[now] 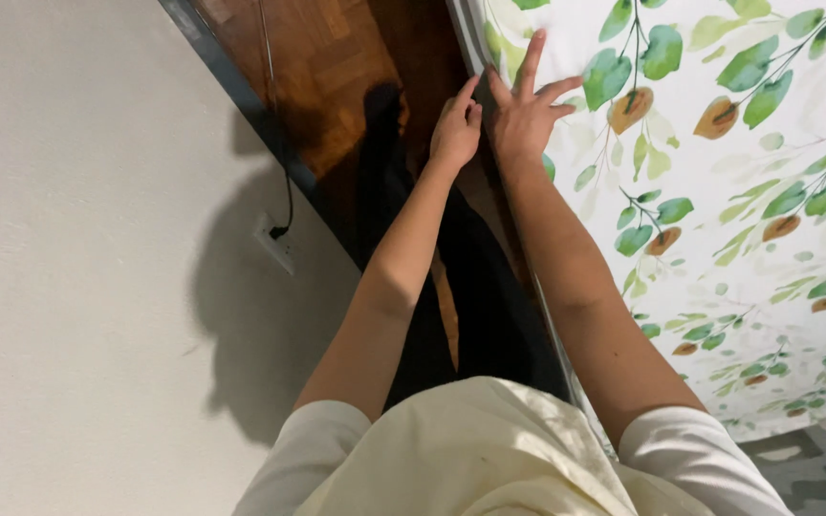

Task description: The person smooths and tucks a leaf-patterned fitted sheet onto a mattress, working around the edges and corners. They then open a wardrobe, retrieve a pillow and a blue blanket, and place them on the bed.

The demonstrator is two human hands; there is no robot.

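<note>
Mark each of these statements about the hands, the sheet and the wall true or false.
1. The right hand lies flat on the leaf-print sheet, fingers spread. True.
2. The left hand holds a phone. False: it is at the sheet's edge, holding no phone.
3. A cord is plugged into the wall outlet. True.
4. The floor is grey carpet. False: it is brown wood.

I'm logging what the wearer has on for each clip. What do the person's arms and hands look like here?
Both arms are bare from above the elbow down. Short cream sleeves, part of a pale yellowish top, cover the upper arms. The left hand and right hand wear no gloves; no rings, watch or bracelets are visible.
</note>
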